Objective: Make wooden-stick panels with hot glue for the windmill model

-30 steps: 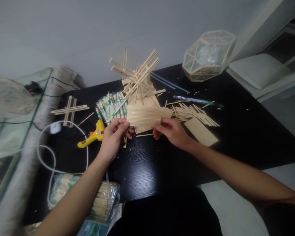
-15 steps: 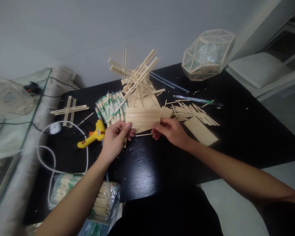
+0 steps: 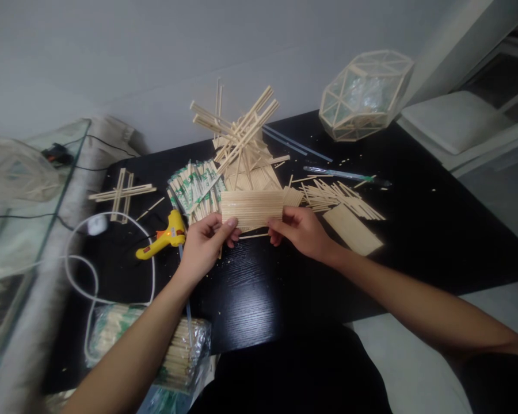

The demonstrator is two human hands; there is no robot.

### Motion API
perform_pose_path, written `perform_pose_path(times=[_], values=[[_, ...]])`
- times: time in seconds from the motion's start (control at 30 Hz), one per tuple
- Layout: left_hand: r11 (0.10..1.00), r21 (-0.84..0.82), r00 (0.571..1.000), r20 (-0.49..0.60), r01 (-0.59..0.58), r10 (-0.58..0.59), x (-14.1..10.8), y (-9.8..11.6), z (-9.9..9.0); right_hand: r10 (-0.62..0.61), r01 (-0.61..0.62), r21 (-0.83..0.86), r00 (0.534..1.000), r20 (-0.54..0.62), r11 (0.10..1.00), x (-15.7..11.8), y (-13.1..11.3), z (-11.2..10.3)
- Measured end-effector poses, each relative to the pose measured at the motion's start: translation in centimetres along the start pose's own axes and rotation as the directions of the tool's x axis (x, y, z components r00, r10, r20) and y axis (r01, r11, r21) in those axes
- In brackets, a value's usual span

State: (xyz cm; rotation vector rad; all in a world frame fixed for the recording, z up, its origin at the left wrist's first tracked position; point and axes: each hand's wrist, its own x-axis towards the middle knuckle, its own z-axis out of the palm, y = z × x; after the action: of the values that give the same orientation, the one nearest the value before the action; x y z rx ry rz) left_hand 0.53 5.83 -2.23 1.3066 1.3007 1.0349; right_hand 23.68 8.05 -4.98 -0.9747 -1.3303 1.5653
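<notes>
A flat panel of wooden sticks laid side by side (image 3: 252,207) is held up over the black table (image 3: 293,287). My left hand (image 3: 207,241) grips its lower left corner, thumb on the face. The lower right corner is pinched by my right hand (image 3: 300,230), with fingers behind it. Behind the panel stands a structure of crossed sticks (image 3: 242,138). A yellow glue gun (image 3: 164,236) lies just left of my left hand. Wrapped chopsticks (image 3: 196,187) lie beyond it.
Loose sticks (image 3: 341,198) and another flat panel (image 3: 353,230) lie at the right. A polyhedral stick frame (image 3: 365,98) stands at the back right. Crossed sticks (image 3: 123,195), a white cable (image 3: 153,270) and a bag of chopsticks (image 3: 181,353) are at the left.
The panel has shifted very slightly down and to the right in my hands. My left thumb has moved a little to the right along it.
</notes>
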Motion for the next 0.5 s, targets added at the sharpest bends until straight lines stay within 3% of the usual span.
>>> perform_pose_path(times=[0.5], values=[[1.000, 0.015, 0.998, 0.059, 0.017, -0.018, -0.02, -0.11, 0.11, -0.006, 0.006, -0.019, 1.000, 0.004, 1.000, -0.17, 0.11, 0.16]])
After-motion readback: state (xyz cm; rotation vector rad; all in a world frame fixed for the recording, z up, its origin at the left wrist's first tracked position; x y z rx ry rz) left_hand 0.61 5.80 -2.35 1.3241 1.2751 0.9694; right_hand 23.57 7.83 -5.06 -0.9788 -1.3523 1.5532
